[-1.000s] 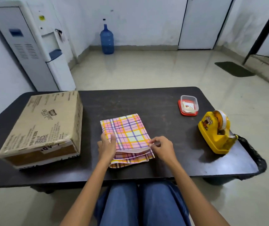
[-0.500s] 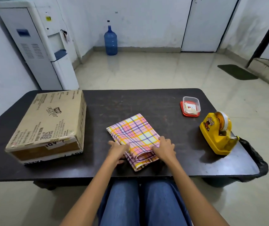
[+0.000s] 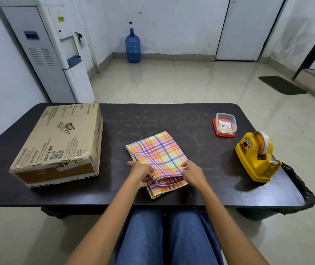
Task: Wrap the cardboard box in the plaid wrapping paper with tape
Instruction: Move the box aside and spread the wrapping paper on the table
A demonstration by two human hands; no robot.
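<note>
Pinching folded plaid wrapping paper [image 3: 158, 155] with left hand [image 3: 141, 172] and right hand [image 3: 192, 172]; light, limp, tearable, probably best held at corners.

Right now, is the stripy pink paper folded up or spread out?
Folded up. The plaid wrapping paper is a small packet on the table; doubled layers show at its near edge, between the left hand and right hand.

We sat in a bare office back room: a water dispenser [image 3: 57, 54], a spare water jug [image 3: 133, 47], tiled floor [image 3: 172, 83], plain white doors [image 3: 248, 27].
</note>
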